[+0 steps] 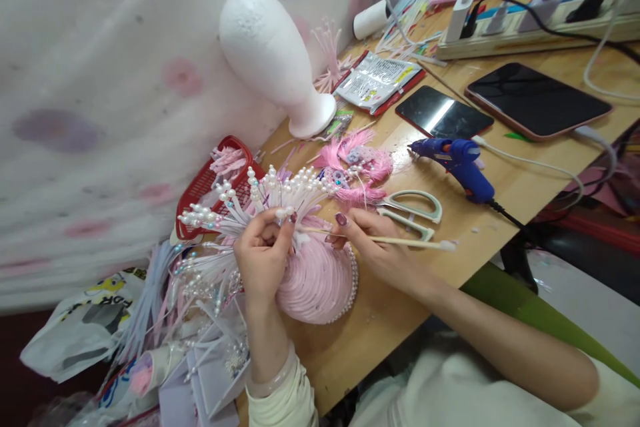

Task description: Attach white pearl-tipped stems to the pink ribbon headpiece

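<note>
A round pink piece edged with pearls rests on the table, with white pearl-tipped stems fanning out behind it. My left hand is closed at the base of those stems, fingertips pinched near small pearls; exactly what it grips is hidden. Between thumb and fingers of my right hand is a thin wooden stick with a whitish blob on its outer end. Its other end points at the left fingertips, just above the pink piece.
Scissors, a blue glue gun and pink tassels lie beyond my right hand. Farther back are a white foam head, two phones, a silver packet and a power strip. A red basket is at the left.
</note>
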Tool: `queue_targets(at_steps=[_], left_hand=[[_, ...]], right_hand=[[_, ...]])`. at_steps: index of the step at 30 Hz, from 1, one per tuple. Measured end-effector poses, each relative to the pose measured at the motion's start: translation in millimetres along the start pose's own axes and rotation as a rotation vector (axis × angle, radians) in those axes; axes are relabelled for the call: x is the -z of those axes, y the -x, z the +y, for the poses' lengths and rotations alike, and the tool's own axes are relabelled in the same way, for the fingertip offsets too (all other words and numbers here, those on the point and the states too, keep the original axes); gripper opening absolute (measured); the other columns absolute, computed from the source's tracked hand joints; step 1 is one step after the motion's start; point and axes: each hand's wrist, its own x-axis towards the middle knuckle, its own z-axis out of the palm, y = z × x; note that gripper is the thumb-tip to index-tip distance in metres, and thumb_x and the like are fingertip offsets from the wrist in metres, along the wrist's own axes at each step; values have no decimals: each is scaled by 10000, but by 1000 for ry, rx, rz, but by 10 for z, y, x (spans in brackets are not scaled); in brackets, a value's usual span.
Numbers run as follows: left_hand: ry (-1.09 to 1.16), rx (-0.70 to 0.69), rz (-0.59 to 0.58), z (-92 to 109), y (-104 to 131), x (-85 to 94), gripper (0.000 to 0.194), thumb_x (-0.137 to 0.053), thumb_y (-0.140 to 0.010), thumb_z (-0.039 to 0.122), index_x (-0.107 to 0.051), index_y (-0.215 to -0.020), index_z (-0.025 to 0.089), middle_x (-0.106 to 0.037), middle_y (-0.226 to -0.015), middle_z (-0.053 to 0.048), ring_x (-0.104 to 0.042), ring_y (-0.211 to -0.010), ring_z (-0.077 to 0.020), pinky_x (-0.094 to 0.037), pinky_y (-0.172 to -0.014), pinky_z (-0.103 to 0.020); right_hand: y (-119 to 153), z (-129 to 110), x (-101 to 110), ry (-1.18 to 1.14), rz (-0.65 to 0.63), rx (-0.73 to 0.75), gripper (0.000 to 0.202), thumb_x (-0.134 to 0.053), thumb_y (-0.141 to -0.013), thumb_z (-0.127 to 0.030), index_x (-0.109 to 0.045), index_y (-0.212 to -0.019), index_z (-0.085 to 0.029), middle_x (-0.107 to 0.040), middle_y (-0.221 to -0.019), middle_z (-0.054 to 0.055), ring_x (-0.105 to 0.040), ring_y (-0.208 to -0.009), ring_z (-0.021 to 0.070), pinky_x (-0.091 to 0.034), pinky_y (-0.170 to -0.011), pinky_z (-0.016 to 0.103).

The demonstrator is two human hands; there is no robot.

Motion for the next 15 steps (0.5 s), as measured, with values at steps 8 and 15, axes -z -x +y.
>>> queue_targets(at_steps=[8,15], left_hand=[[50,28,28,11,9,-19,178,-731,-754,298,-645,-840,168,-503,-395,103,-362,-306,-50,-261,-340,-174],[49,26,40,1,-22,-39,212,-742,-738,315,-605,-824,178,-507,-387,100,-402,-317,-59,-267,-361,-174]], right_hand=[[107,-38,6,82,121,86,390,-463,-1023,-414,-624,-747,-190,-681,-719,7,-657,-693,133,-465,-590,232],[90,-26,33,66,50,70,373,-486,-1019,-393,-661,-753,-200,-697,-725,-5,-656,-680,118,-471,-603,225]])
